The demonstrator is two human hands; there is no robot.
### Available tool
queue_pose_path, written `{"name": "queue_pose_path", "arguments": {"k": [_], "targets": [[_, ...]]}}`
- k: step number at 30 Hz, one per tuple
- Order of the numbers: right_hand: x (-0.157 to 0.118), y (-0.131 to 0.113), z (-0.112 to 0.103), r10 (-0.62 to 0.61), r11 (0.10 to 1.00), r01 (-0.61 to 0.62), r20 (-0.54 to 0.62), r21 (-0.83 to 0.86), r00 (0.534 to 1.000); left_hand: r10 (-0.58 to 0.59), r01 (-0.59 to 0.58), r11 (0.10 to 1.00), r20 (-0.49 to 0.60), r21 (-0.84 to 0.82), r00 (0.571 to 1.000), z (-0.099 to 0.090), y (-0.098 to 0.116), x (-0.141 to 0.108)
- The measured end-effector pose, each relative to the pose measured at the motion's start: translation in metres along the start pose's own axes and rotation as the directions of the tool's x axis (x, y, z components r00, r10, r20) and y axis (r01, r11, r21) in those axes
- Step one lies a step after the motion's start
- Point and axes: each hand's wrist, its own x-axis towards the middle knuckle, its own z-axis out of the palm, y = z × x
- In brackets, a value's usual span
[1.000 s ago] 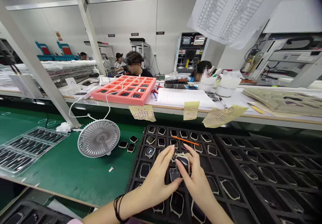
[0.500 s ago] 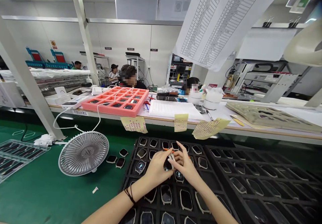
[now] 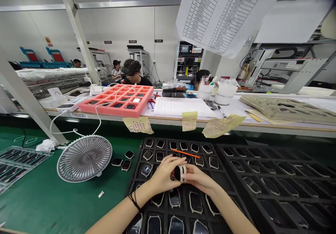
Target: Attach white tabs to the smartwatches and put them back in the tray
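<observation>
The person's left hand [image 3: 166, 174] and right hand [image 3: 198, 178] meet above the middle of a black foam tray [image 3: 222, 174], both gripping a pale-rimmed smartwatch [image 3: 181, 173]. The left fingers curl over its top, with the thumb below, and the right thumb and fingers close on its right side. The smartwatch thus sits between the 2 sets of fingers, turned nearly edge-on, its dark face toward the left palm. A dark slit splits the pale rim; whether this is 1 case or 2 held together, I cannot tell. The 2-handed hold probably steadies it and gives a look at the rim and side.

The tray's compartments likely keep the watch faces from rubbing together. Near its left edge, a lit watch [image 3: 147, 169] shows a dial. An orange stick [image 3: 186, 153] lies across the watches toward the tray's far edge, just beyond the hands, perhaps kept there for easy reach.

A second foam tray [image 3: 264, 173] sits beside the first tray's right edge. Left of the first tray, on the green table [image 3: 65, 206], lie 3 loose watches [image 3: 126, 165], seemingly set apart from the rows, with a fan [image 3: 85, 158] farther left.
</observation>
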Motion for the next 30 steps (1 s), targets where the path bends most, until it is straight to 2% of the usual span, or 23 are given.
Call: {"name": "queue_pose_path", "arguments": {"k": [5,13,21,30], "targets": [[-0.002,0.0,0.003,0.03,0.999,-0.03,-0.018,-0.037,0.999,0.0,0.0,1.0,0.041,0.004,0.999,0.001,-0.001,-0.003],[0.0,0.006,0.005,-0.054,0.997,0.048,-0.112,-0.058,0.992,-0.057,0.057,0.998,0.056,-0.007,0.997,0.003,-0.001,-0.005],[0.002,0.01,-0.001,-0.161,0.987,0.163,-0.241,-0.013,0.957,-0.083,0.083,0.995,-0.003,-0.064,0.997,0.004,-0.005,-0.006],[0.002,0.004,-0.001,-0.194,0.97,0.231,-0.333,0.075,0.923,-0.105,0.102,0.99,-0.029,-0.095,0.994,0.003,-0.004,-0.006]]}}
